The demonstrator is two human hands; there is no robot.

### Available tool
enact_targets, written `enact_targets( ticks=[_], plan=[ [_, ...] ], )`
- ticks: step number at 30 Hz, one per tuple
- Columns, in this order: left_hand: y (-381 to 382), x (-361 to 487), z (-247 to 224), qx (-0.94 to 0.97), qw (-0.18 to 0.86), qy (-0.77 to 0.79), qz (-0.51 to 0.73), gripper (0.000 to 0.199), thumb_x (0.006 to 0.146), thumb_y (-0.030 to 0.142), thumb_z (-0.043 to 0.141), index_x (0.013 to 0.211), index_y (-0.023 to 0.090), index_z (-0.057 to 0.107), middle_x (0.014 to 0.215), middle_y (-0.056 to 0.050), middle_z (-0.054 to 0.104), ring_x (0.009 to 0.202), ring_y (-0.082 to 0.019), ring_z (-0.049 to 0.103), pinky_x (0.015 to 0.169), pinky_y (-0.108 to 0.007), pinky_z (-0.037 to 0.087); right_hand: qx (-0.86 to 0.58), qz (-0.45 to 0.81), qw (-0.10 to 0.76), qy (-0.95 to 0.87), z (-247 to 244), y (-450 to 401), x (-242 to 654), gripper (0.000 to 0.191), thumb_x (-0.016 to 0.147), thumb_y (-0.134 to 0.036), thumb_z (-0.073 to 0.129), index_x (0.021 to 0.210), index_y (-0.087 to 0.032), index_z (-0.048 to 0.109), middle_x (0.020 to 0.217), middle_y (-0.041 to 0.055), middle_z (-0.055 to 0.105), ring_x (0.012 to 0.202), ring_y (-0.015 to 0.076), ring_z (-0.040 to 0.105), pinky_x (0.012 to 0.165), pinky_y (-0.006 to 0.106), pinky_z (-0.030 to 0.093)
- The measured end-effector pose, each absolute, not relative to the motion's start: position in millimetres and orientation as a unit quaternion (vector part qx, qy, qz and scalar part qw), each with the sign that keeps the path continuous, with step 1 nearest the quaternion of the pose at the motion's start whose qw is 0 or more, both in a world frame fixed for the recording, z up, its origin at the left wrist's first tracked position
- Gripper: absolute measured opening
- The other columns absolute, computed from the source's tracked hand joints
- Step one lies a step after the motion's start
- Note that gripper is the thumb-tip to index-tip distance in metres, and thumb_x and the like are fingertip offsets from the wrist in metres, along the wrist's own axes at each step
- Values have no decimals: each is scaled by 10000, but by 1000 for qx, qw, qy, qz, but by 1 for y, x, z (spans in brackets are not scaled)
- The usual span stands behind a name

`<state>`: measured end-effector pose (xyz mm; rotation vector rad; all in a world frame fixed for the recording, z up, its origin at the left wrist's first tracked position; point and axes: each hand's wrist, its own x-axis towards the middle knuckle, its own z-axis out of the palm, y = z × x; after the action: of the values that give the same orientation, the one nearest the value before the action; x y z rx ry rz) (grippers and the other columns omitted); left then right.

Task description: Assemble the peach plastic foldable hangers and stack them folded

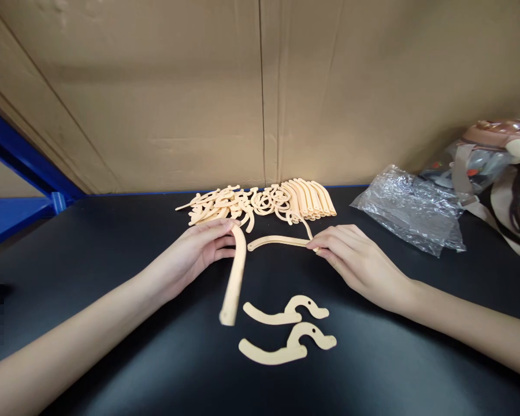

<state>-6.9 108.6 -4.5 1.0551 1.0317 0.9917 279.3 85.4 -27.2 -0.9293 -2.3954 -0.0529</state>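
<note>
My left hand (pixel 208 245) pinches the top end of a curved cream strip (pixel 234 277), which hangs down at a slant over the black table. To the right, my right hand (pixel 351 254) has its fingers closed on the end of another curved cream strip (pixel 277 239) that reaches left. A thin piece (pixel 305 226) also runs up from those fingertips toward the pile. Nearer to me lie two flat cream shapes, an upper one (pixel 271 316) and a lower one (pixel 273 354), each a curved strip meeting a hooked piece with a small dark hole.
Behind my hands sit a loose pile of cream pieces (pixel 221 203) and a row of stacked curved strips (pixel 309 196). Crumpled clear plastic (pixel 411 208) and a strapped bag (pixel 485 156) are at the right. Cardboard (pixel 177 92) stands behind the black table (pixel 134 358); a blue frame (pixel 21 156) is left.
</note>
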Motion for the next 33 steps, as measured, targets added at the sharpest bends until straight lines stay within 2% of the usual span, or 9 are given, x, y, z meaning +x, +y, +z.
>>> enact_targets(
  ticks=[9, 14, 19, 24, 26, 29, 31, 33],
  plan=[
    [107, -3, 2, 435, 617, 506, 417, 67, 909, 167, 529, 884, 127, 576, 760, -27, 604, 657, -156, 672, 529, -224, 587, -347, -9, 280, -895, -28, 86, 280, 173, 974, -169, 441, 1054, -161, 594, 988, 52, 665, 917, 178, 584, 850, 354, 441],
    [105, 0, 4, 430, 602, 537, 405, 74, 921, 139, 482, 897, 132, 552, 708, 2, 562, 565, -128, 637, 434, -193, 543, -327, -5, 280, -903, -27, 85, 281, 181, 970, -156, 449, 1065, -151, 603, 971, 50, 665, 908, 174, 577, 844, 349, 428],
    [97, 5, 4, 506, 566, 536, 370, 118, 947, 221, 482, 981, 153, 572, 704, 12, 564, 615, -104, 632, 485, -146, 532, -308, -14, 287, -907, -26, 84, 281, 200, 967, -138, 446, 1086, -146, 607, 976, 52, 680, 885, 166, 577, 833, 346, 422],
    [88, 10, 3, 556, 562, 513, 335, 163, 972, 276, 400, 965, 173, 527, 657, 25, 551, 589, -122, 620, 504, -219, 568, -287, -32, 289, -913, -26, 84, 281, 198, 963, -136, 458, 1092, -147, 607, 987, 54, 694, 881, 163, 587, 843, 354, 426],
    [85, 11, 2, 567, 558, 512, 324, 173, 977, 295, 363, 967, 188, 498, 599, 39, 534, 512, -116, 576, 434, -206, 529, -281, -38, 291, -913, -25, 83, 281, 199, 961, -133, 460, 1093, -146, 609, 985, 57, 697, 882, 163, 594, 846, 355, 430],
    [83, 11, 2, 602, 537, 516, 287, 197, 982, 321, 327, 1012, 201, 480, 527, 66, 501, 355, -69, 420, 327, -135, 365, -278, -44, 291, -914, -25, 83, 281, 201, 957, -125, 464, 1093, -141, 611, 983, 60, 699, 887, 164, 604, 849, 358, 434],
    [81, 11, 1, 636, 509, 516, 263, 219, 977, 348, 342, 1050, 201, 486, 503, 84, 465, 316, -52, 337, 305, -128, 283, -279, -46, 287, -915, -24, 83, 281, 201, 957, -126, 466, 1095, -141, 611, 984, 59, 698, 889, 165, 605, 852, 363, 433],
    [80, 11, 0, 679, 463, 509, 254, 240, 965, 375, 383, 1077, 200, 503, 522, 86, 463, 337, -56, 342, 322, -142, 290, -280, -48, 285, -915, -24, 83, 281, 200, 959, -130, 466, 1096, -145, 610, 981, 55, 698, 883, 164, 604, 853, 365, 432]
  ],
)
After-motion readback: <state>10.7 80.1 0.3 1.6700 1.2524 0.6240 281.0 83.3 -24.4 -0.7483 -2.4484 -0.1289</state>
